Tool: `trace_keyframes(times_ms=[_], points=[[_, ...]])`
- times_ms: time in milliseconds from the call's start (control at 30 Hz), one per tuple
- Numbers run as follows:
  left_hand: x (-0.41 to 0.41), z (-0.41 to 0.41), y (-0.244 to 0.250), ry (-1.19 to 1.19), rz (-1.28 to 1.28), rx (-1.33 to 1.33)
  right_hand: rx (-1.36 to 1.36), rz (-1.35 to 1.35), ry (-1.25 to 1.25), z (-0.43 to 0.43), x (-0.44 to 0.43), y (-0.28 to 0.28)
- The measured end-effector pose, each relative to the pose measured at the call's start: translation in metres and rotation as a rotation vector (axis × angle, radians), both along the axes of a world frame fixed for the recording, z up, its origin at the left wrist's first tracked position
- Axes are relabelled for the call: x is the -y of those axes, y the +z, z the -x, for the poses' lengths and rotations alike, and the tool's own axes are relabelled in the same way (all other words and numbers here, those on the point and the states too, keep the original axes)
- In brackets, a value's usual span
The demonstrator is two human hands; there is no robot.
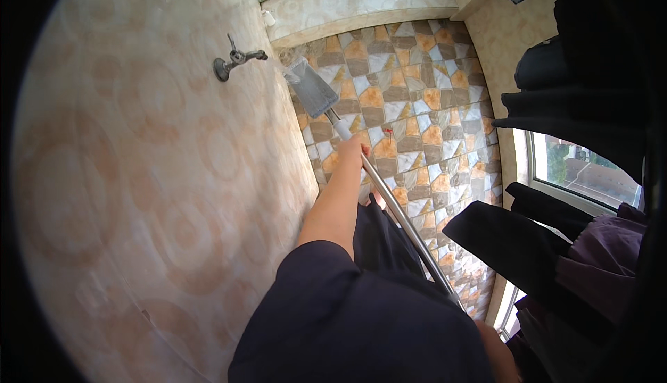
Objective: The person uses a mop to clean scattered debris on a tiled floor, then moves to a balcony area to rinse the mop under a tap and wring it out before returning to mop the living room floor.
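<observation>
My left hand (356,148) is closed around the pole (400,211) of a flat mop, just below its pale collar. The metal pole slants down to the right past my dark shirt. At its far end, the rectangular grey mop head (312,87) is raised in front of a metal wall tap (241,57). Water runs from the tap's spout and splashes on the upper edge of the mop head. My right arm shows in part at the bottom right; my right hand is out of view, hidden beyond my body.
A patterned tile floor (411,102) lies below, with a small red thing (388,131) on it. The marbled wall (172,174) runs close along the left. A tiled ledge (365,5) crosses the far end under a window. Dark clothes (500,232) hang at the right, before windows.
</observation>
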State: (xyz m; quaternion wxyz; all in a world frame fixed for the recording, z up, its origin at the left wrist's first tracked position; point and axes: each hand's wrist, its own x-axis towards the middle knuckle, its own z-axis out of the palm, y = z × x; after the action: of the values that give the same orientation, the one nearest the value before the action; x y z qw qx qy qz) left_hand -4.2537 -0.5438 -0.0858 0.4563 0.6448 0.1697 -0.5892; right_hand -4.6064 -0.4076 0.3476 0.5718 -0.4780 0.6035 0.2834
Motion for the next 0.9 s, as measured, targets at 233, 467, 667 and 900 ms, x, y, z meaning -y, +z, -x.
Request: trace_keyframes(times_ms=[233,467,667,900], points=[[-0.05,0.075,0.047,-0.083,-0.093,0.072,0.115,0.099,-0.118,-0.032,0.007,-0.176],[-0.084,0.122,0.056,-0.067,0.003,-0.024,0.193,-0.033,-0.191,-0.086,0.046,-0.243],[-0.079,0.111,0.029,-0.135,0.043,-0.037,0.162,-0.096,-0.271,-0.117,0.058,-0.236],[-0.074,0.101,0.036,-0.087,-0.01,-0.013,0.162,-0.167,-0.334,-0.124,0.056,-0.245]])
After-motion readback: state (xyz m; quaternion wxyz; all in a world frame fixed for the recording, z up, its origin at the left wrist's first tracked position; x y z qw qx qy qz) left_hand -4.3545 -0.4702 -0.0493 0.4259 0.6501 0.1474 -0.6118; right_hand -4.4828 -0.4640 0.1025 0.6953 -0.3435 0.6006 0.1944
